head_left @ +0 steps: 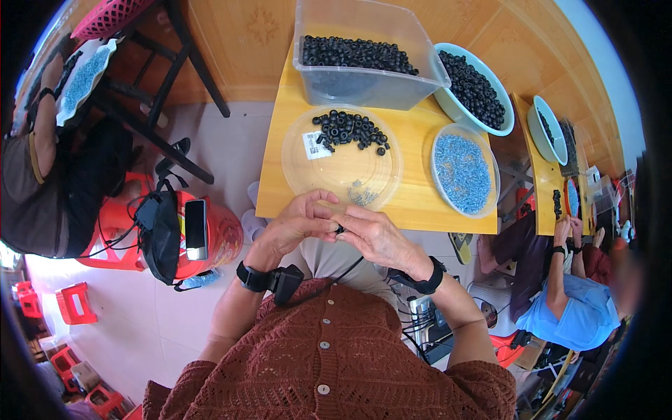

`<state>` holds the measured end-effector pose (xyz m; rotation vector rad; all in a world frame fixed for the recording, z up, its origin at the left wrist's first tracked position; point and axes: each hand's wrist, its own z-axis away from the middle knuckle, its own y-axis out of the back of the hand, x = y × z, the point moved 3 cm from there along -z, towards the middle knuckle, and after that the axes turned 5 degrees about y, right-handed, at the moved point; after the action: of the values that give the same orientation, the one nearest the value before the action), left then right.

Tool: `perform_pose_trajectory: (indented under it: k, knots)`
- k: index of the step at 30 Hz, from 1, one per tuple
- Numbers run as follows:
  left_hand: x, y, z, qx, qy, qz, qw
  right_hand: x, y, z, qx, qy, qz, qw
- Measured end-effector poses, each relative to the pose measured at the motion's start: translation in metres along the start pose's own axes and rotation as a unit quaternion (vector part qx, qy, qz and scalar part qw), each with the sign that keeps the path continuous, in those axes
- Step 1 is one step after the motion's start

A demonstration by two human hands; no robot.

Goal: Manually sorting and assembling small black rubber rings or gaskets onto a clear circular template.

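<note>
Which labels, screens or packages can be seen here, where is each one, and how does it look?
Label: small white square sticker with a dark printed pattern, on the left part of the clear round tray on the yellow table.
Phone screen: dark, blank, upright rectangle on the red stool, left of the hands.

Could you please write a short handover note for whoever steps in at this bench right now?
Left hand and right hand: together at the table edge, fingers pinching one small black ring between them.
Clear lid in front: a pile of black rings at its far side, a few small grey parts at its near side.
Blue parts fill the dish to the right.
Tub and bowl behind hold more black rings.
Done: cannot tell how many.
Left: the pile on the lid.
</note>
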<state>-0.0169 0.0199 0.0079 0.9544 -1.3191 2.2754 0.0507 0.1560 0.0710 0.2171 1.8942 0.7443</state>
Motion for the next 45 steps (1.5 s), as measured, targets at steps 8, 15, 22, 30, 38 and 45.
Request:
perform_pose_trajectory:
  k: [8,15,22,30,38,45]
  knots:
    - [-0.023,0.012,-0.003,0.049,0.057,-0.027,0.997,0.013,-0.001,0.009,0.066,0.019,0.153,0.986]
    - [-0.025,0.006,-0.006,0.032,0.044,0.016,0.998,0.015,-0.013,0.018,0.058,0.007,0.183,0.981]
    - [-0.027,0.01,-0.009,-0.023,0.038,0.092,0.995,0.012,-0.008,0.019,0.09,-0.001,0.186,0.979]
    - [-0.015,0.015,-0.004,0.076,0.014,-0.019,0.997,0.083,0.161,0.018,0.211,-0.124,0.335,0.91]
    - [-0.012,0.012,-0.009,0.088,0.013,-0.017,0.996,0.072,0.216,-0.016,0.41,-0.074,0.245,0.875]
    - [-0.015,0.013,-0.004,0.09,0.011,-0.029,0.995,0.099,0.08,-0.016,0.188,-0.163,0.287,0.925]
